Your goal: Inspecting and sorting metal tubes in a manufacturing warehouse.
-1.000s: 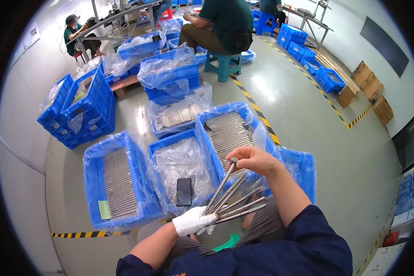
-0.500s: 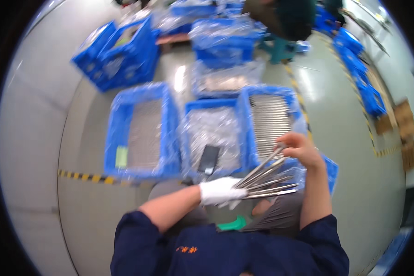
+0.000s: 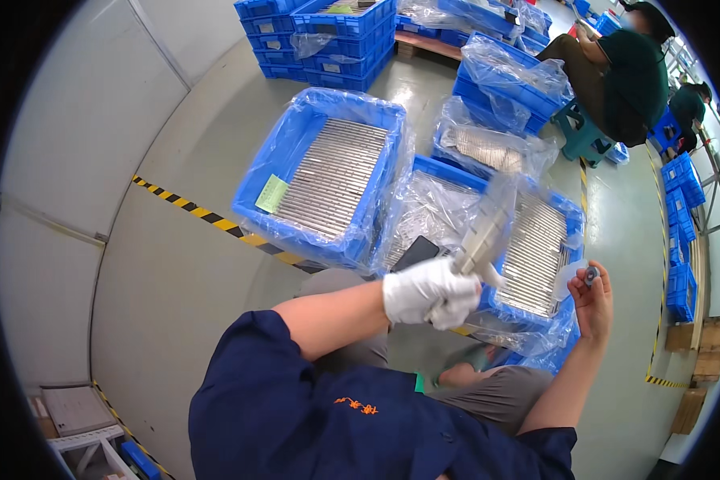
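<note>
My left hand, in a white glove, is closed around a bundle of slim metal rods. The bundle points up and away, smeared by motion, over the border between the middle crate and the right one. Bare and held off to the right, my right hand pinches a small round grey piece between its fingertips; whether that is a rod seen end-on, I cannot tell. Under and beside the hands stands a blue plastic-lined crate with rows of metal rods inside.
A lined blue crate at left holds more rods and a green note. In the middle crate, a black flat object lies on plastic. Stacked crates stand behind. A seated person is at far right.
My left hand's rods swung from fanned out rightward to pointing up and away, bunched together. My right hand has left the rods and moved right. The view has turned.
</note>
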Available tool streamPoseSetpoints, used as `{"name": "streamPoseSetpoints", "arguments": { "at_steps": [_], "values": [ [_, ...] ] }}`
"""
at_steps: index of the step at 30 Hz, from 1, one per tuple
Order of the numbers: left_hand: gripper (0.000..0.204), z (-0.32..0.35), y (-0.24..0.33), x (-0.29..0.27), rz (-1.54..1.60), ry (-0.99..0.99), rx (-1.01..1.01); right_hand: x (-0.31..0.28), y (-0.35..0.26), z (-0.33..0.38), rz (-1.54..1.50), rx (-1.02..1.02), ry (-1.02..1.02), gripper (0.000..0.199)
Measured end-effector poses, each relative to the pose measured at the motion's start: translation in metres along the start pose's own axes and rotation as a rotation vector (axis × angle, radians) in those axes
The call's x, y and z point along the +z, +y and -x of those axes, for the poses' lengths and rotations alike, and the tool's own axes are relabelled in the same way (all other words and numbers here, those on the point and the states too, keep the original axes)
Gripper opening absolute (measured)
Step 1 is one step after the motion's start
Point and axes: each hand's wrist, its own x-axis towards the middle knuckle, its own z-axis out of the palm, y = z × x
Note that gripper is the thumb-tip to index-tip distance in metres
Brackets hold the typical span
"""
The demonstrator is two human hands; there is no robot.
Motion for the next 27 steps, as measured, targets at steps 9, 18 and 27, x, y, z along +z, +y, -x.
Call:
{"name": "streamPoseSetpoints", "arguments": {
  "at_steps": [9, 18, 27],
  "values": [
    [0.016, 0.076, 0.136, -0.135, -0.888, 1.187, 0.238, 0.013, 0.001, -0.004, -0.036, 0.000, 0.059, 0.032],
    [0.011, 0.074, 0.225, -0.271, -2.599, 1.220, -0.160, 0.019, 0.017, -0.019, 0.076, 0.097, 0.190, 0.028],
    [0.032, 0.007, 0.240, -0.316, -2.597, 0.903, -0.481, 0.017, 0.036, -0.025, 0.161, 0.235, 0.264, 0.027]
  ]
}}
